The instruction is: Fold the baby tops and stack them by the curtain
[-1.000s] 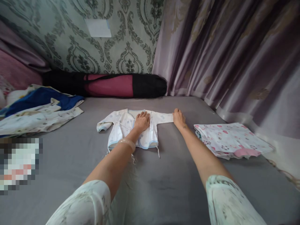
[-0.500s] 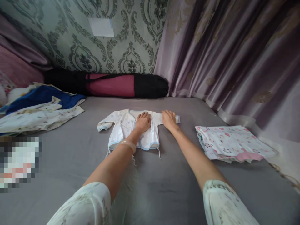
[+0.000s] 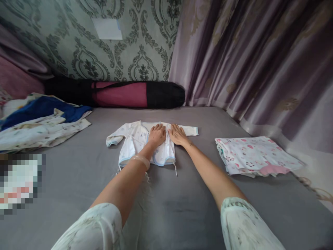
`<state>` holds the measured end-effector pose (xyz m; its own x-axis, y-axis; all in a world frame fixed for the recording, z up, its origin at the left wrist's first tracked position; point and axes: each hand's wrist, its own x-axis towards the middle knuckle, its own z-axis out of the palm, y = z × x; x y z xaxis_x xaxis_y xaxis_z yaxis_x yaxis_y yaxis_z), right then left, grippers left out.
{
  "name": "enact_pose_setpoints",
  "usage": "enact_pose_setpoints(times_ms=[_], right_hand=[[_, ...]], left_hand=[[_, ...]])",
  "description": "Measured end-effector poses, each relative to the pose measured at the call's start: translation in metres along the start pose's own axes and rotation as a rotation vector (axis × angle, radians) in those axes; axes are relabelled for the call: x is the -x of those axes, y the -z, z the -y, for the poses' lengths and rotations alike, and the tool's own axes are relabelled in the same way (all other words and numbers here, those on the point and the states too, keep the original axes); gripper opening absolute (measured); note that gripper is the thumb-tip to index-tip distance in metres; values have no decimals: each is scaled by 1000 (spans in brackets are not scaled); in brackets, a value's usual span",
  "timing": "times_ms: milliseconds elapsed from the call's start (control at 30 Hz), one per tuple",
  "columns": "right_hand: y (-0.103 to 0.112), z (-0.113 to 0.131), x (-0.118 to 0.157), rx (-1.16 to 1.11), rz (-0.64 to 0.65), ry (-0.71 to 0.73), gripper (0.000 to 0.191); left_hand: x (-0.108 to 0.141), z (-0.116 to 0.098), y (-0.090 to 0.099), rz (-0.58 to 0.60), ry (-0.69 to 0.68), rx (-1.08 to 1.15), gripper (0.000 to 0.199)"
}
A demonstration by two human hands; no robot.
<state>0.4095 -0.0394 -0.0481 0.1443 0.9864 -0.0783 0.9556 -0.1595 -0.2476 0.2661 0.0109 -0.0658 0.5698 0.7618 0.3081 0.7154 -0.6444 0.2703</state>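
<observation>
A small white baby shirt [image 3: 132,142] with pale blue trim, a faint print and tie strings lies spread on the grey bed sheet. Flat on its chest rests my left hand [image 3: 157,134], fingers stretched forward; a pale bangle circles that wrist. My right hand [image 3: 178,134] lies palm down beside it, over the shoulder where the right-hand sleeve begins, its fingers extended. That sleeve [image 3: 191,130] reaches out straight past the hand. The left-hand sleeve is bent downward at its cuff. Cloth under both palms is hidden.
Folded white cloth with a pink print [image 3: 256,156] lies at the right. Blue and white fabrics [image 3: 52,114] are heaped at the left. Against the wall rests a long black and pink bag [image 3: 119,94]. Purple curtains [image 3: 208,52] hang at the right, and a blurred patch covers the lower left.
My right hand has slid left along the sleeve, from near its cuff to the shoulder, uncovering the sleeve. My left hand stays on the chest. The view has shifted slightly.
</observation>
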Motion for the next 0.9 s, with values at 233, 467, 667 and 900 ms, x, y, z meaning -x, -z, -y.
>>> enact_pose_setpoints(times_ms=[233, 467, 667, 900], right_hand=[[11, -23, 17, 65, -19, -152, 62], [17, -57, 26, 129, -89, -294, 58], [28, -56, 18, 139, -90, -326, 50], [44, -29, -22, 101, -124, -25, 38]], left_hand=[[-1, 0, 1, 10, -3, -5, 35], [0, -1, 3, 10, -5, -1, 33], [0, 0, 1, 8, -11, -13, 34], [1, -2, 5, 16, -19, -16, 34]])
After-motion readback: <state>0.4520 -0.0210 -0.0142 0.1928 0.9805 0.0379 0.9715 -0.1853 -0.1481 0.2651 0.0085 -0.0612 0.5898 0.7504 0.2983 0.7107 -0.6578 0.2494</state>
